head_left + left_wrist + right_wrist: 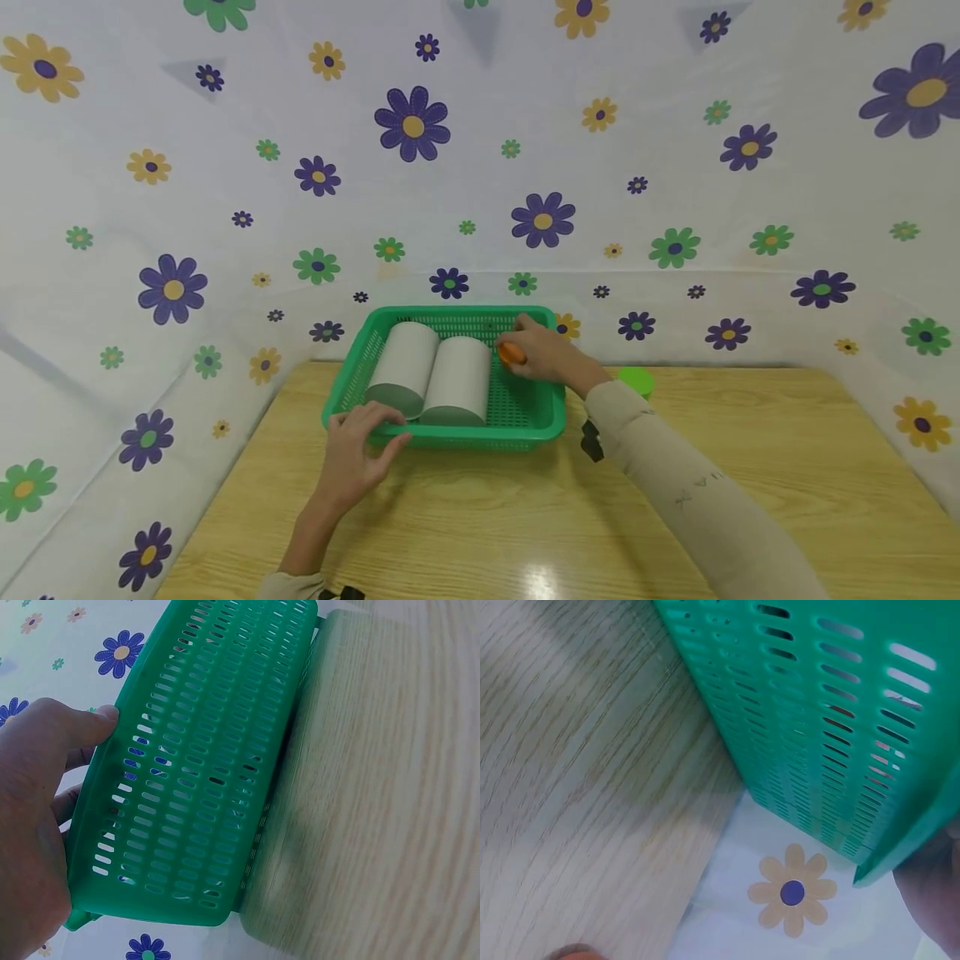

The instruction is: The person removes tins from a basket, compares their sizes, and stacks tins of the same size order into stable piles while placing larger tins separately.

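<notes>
A green plastic basket (525, 434) with slotted walls stands on the wooden table. Inside on its left, two white cylinders (405, 362) lie side by side. My left hand (355, 458) grips the front left rim; in the left wrist view the thumb lies on the rim, with the fingers (71, 802) partly hidden behind it. Over the right part of the basket, my right hand (546, 352) holds a small orange object (512, 353), whose kind is unclear because the hand covers much of it. The right wrist view mostly shows the basket's slotted outer wall (810, 712).
A bright green round object (636, 381) sits at the table's back edge, just beyond the right forearm. Behind the table (750, 467) hangs a white cloth (480, 192) printed with flowers. The basket's back edge is close to that cloth.
</notes>
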### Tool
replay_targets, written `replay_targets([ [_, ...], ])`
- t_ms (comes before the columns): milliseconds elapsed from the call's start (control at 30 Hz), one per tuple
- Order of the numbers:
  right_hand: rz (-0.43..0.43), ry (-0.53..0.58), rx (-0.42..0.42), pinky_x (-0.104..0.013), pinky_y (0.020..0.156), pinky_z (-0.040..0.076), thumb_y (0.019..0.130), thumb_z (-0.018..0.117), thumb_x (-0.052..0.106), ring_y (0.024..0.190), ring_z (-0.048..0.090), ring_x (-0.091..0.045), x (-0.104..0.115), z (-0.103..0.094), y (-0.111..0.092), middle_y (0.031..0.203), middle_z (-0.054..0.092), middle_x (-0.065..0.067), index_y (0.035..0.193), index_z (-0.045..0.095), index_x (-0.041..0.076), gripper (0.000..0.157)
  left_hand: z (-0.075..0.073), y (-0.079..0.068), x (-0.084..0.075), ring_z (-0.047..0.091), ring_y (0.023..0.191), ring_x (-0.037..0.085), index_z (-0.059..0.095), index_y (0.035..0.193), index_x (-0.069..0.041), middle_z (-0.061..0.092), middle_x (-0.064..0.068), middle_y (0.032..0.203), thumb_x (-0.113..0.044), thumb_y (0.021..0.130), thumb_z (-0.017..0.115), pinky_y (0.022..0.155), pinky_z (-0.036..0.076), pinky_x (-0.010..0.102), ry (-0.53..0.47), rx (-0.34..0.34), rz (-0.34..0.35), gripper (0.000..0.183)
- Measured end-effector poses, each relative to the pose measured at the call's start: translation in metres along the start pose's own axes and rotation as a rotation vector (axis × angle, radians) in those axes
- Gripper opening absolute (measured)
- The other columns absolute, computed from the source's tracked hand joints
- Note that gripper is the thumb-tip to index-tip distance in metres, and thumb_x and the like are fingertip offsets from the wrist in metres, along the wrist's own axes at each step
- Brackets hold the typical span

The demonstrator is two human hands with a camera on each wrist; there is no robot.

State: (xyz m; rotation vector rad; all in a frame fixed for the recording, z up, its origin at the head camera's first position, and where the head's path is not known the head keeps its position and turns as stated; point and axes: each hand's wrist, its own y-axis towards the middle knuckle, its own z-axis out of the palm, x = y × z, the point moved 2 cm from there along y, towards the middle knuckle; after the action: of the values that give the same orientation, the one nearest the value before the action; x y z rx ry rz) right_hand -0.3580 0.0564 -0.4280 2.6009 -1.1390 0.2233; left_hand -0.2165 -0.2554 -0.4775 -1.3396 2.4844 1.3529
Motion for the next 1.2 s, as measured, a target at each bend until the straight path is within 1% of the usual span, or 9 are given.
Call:
replay_targets([
  [133, 0.000, 0.042, -0.027, -0.043, 0.085, 0.055, 0.092, 0.076, 0.011, 0.101, 0.059, -0.029, 0.003, -0.005, -0.005, 0.131, 0.052, -0.020, 0.132, 0.068, 0.011, 0.041, 0.000, 0.002, -0.001, 0.062, 0.092, 0.020, 0.070, 0.099, -0.016, 0.069, -0.007, 0.098, -0.013, 0.083, 0.085, 0.084, 0.027, 0.049, -0.003, -0.010, 0.019, 0.022],
  [200, -0.001, 0.056, -0.045, -0.044, 0.088, 0.055, 0.091, 0.077, 0.011, 0.103, 0.060, -0.030, 0.004, -0.008, -0.008, 0.132, 0.052, -0.019, 0.131, 0.068, 0.011, 0.041, 0.001, 0.002, -0.001, 0.062, 0.092, 0.020, 0.071, 0.098, -0.016, 0.069, -0.006, 0.098, -0.013, 0.083, 0.085, 0.084, 0.027, 0.049, -0.004, -0.013, 0.023, 0.022],
  [300, 0.001, 0.091, -0.067, -0.046, 0.092, 0.054, 0.091, 0.077, 0.011, 0.109, 0.060, -0.032, 0.005, -0.010, -0.013, 0.133, 0.053, -0.019, 0.132, 0.067, 0.010, 0.042, 0.002, 0.003, -0.001, 0.062, 0.092, 0.020, 0.071, 0.098, -0.016, 0.069, -0.007, 0.098, -0.012, 0.083, 0.085, 0.084, 0.027, 0.049, -0.009, -0.018, 0.027, 0.022],
  [433, -0.011, 0.140, -0.116, -0.049, 0.093, 0.053, 0.092, 0.076, 0.012, 0.113, 0.061, -0.036, 0.006, -0.013, -0.021, 0.134, 0.056, -0.019, 0.134, 0.066, 0.007, 0.044, 0.004, 0.003, -0.001, 0.062, 0.092, 0.020, 0.071, 0.099, -0.017, 0.069, -0.006, 0.098, -0.013, 0.083, 0.085, 0.084, 0.027, 0.049, -0.005, -0.017, 0.032, 0.022],
  [667, -0.048, 0.175, -0.228, -0.046, 0.088, 0.056, 0.089, 0.078, 0.014, 0.105, 0.063, -0.032, 0.011, -0.017, -0.032, 0.129, 0.060, -0.015, 0.130, 0.067, 0.007, 0.043, 0.002, 0.000, -0.001, 0.060, 0.092, 0.018, 0.070, 0.100, -0.019, 0.068, -0.007, 0.097, -0.015, 0.084, 0.084, 0.084, 0.027, 0.049, 0.007, -0.008, 0.016, 0.022],
  [733, -0.056, 0.183, -0.259, -0.045, 0.088, 0.056, 0.088, 0.078, 0.015, 0.105, 0.063, -0.030, 0.013, -0.018, -0.035, 0.128, 0.061, -0.013, 0.129, 0.067, 0.008, 0.043, 0.002, -0.001, -0.001, 0.060, 0.091, 0.018, 0.070, 0.100, -0.019, 0.068, -0.007, 0.097, -0.015, 0.084, 0.084, 0.084, 0.027, 0.050, 0.006, -0.010, 0.022, 0.021],
  [900, -0.077, 0.250, -0.324, -0.047, 0.089, 0.055, 0.088, 0.078, 0.015, 0.106, 0.061, -0.028, 0.017, -0.021, -0.045, 0.125, 0.061, -0.011, 0.128, 0.068, 0.006, 0.042, 0.004, -0.003, 0.000, 0.060, 0.092, 0.018, 0.070, 0.101, -0.018, 0.068, -0.007, 0.097, -0.017, 0.085, 0.083, 0.084, 0.027, 0.049, 0.002, -0.009, 0.029, 0.020],
  [967, -0.081, 0.282, -0.351, -0.046, 0.089, 0.055, 0.088, 0.079, 0.014, 0.105, 0.062, -0.027, 0.019, -0.021, -0.049, 0.123, 0.062, -0.012, 0.128, 0.068, 0.005, 0.042, 0.005, -0.003, 0.000, 0.060, 0.092, 0.018, 0.070, 0.101, -0.019, 0.068, -0.007, 0.098, -0.017, 0.085, 0.083, 0.084, 0.026, 0.049, 0.000, -0.007, 0.027, 0.020],
  [1200, -0.079, 0.327, -0.436, -0.040, 0.087, 0.056, 0.086, 0.081, 0.011, 0.104, 0.063, -0.024, 0.020, -0.023, -0.064, 0.121, 0.064, -0.008, 0.127, 0.067, 0.006, 0.043, 0.003, -0.002, 0.002, 0.060, 0.092, 0.017, 0.070, 0.101, -0.019, 0.068, -0.008, 0.098, -0.016, 0.084, 0.084, 0.085, 0.027, 0.050, 0.008, -0.005, 0.021, 0.022],
])
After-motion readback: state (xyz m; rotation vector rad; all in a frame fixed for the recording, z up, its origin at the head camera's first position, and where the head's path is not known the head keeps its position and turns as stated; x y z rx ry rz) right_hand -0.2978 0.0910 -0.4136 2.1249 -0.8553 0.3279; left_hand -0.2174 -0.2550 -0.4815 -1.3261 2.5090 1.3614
